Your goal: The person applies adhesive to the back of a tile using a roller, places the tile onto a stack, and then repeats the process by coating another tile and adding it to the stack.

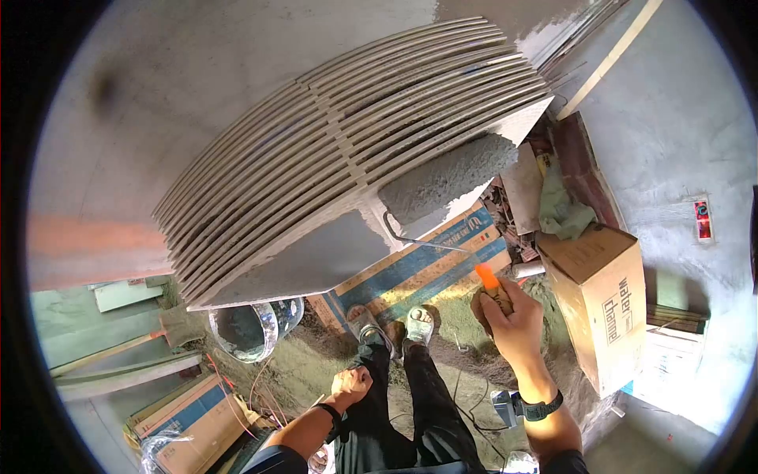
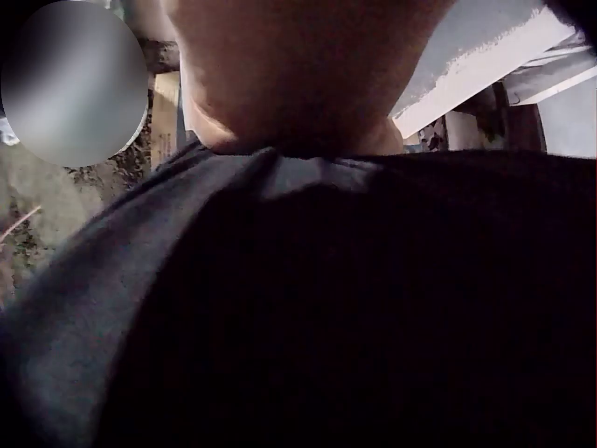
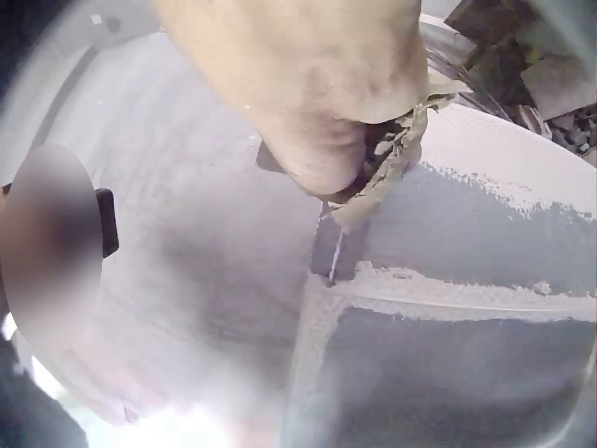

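Bucket [image 1: 270,330] left, carton [image 1: 592,308] right, room between

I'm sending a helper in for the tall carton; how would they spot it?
Find the large ribbed grey structure. To its right, beyond the right hand, stands a brown carton. Unlike the blue-striped box, it is marked "water channel".

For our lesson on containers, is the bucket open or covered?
Open: the bucket shows its hollow inside, with no lid across its rim.

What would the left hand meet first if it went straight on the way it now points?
The left hand would probably meet the person's left leg in black cloth trousers first; whether they already touch is unclear.
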`<action>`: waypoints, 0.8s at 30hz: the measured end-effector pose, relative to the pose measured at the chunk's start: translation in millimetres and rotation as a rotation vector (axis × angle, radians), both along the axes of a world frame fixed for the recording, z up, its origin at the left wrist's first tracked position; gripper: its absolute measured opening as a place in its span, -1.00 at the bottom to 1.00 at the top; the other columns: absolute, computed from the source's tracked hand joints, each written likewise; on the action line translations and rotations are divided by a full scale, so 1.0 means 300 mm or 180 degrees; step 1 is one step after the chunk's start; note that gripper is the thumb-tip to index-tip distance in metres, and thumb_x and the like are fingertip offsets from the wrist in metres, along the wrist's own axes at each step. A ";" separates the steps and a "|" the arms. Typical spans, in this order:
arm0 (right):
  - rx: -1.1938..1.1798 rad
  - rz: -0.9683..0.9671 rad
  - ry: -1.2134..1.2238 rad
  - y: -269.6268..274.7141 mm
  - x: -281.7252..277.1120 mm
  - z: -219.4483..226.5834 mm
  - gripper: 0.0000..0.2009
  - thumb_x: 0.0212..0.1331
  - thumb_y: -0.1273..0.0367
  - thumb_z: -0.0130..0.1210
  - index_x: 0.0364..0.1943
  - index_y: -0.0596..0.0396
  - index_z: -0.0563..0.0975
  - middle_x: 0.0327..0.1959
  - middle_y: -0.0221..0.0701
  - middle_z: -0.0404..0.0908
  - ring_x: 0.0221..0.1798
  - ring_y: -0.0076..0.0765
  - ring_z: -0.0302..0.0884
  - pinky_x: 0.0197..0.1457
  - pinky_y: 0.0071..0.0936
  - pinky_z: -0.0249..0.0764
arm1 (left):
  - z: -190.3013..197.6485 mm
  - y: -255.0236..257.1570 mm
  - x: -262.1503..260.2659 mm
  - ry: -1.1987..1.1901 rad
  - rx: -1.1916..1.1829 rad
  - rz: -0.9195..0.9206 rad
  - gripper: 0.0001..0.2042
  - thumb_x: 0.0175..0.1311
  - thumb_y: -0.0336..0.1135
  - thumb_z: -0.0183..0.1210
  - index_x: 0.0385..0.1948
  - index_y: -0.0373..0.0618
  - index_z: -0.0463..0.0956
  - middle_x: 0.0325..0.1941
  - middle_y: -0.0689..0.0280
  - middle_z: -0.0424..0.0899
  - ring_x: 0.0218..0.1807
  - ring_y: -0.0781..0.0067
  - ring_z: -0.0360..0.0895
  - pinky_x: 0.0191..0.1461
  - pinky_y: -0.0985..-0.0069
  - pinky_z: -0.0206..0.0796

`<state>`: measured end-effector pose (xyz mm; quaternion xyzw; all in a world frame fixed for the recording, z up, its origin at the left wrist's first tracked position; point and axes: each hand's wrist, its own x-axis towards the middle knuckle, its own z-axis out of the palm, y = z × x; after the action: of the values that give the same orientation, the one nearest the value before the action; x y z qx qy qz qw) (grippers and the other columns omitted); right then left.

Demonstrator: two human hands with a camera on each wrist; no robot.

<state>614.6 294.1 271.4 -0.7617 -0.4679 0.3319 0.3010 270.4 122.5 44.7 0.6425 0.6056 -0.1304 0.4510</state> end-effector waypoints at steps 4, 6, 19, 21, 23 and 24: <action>-0.0125 0.0051 0.0074 0.015 -0.002 0.019 -0.77 0.10 0.37 0.22 -0.17 0.16 0.62 -0.57 -0.29 0.61 -0.54 -0.43 0.59 -0.43 -0.48 0.47 | -0.001 -0.011 0.003 -0.0064 0.0044 0.0063 -0.79 0.16 -0.17 0.04 -0.39 -0.01 0.62 -0.43 0.11 0.69 -0.31 -0.04 0.64 -0.14 0.14 0.47; -0.0148 0.0074 0.0074 0.010 0.000 -0.011 -0.76 0.09 0.37 0.22 -0.16 0.16 0.62 -0.56 -0.29 0.62 -0.54 -0.40 0.60 -0.42 -0.47 0.47 | 0.019 -0.004 0.011 -0.0077 0.0000 0.0093 -0.79 0.16 -0.17 0.04 -0.39 -0.01 0.62 -0.44 0.10 0.69 -0.31 -0.05 0.64 -0.14 0.14 0.47; -0.0820 0.0526 -0.0669 0.020 0.008 -0.377 -0.77 0.13 0.27 0.05 -0.21 0.06 0.58 -0.54 -0.37 0.66 -0.45 -0.21 0.65 -0.33 -0.33 0.50 | -0.002 -0.018 0.000 -0.0414 0.0122 0.0073 -0.87 0.16 -0.22 0.10 -0.42 -0.02 0.56 -0.46 0.17 0.66 -0.34 -0.01 0.62 -0.25 0.12 0.44; -0.0925 0.0548 -0.0619 0.002 0.032 -0.513 -0.77 0.14 0.25 0.05 -0.22 0.06 0.57 -0.48 -0.31 0.67 -0.41 -0.13 0.65 -0.31 -0.25 0.51 | 0.000 -0.018 0.001 -0.0450 0.0156 0.0058 -0.88 0.16 -0.24 0.11 -0.41 -0.02 0.55 -0.47 0.17 0.66 -0.35 0.00 0.62 -0.26 0.12 0.43; -0.1005 0.0693 -0.0640 0.006 0.039 -0.585 -0.74 0.17 0.21 0.03 -0.20 0.07 0.55 -0.43 -0.23 0.66 -0.37 -0.02 0.65 -0.29 -0.12 0.51 | 0.005 -0.010 0.000 -0.0447 0.0262 0.0051 -0.90 0.15 -0.26 0.13 -0.39 -0.01 0.55 -0.46 0.20 0.66 -0.34 0.02 0.62 -0.25 0.15 0.43; -0.1044 0.0672 -0.0599 0.004 0.039 -0.626 -0.74 0.17 0.21 0.03 -0.20 0.07 0.55 -0.43 -0.23 0.66 -0.37 -0.02 0.65 -0.29 -0.12 0.51 | 0.010 -0.005 -0.001 -0.0415 0.0220 0.0021 -0.90 0.15 -0.26 0.13 -0.39 -0.01 0.55 -0.46 0.20 0.66 -0.34 0.02 0.62 -0.25 0.15 0.43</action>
<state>626.4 295.5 83.6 -0.7749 -0.5108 0.3607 0.0916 270.2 121.0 47.6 0.6629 0.5812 -0.0657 0.4675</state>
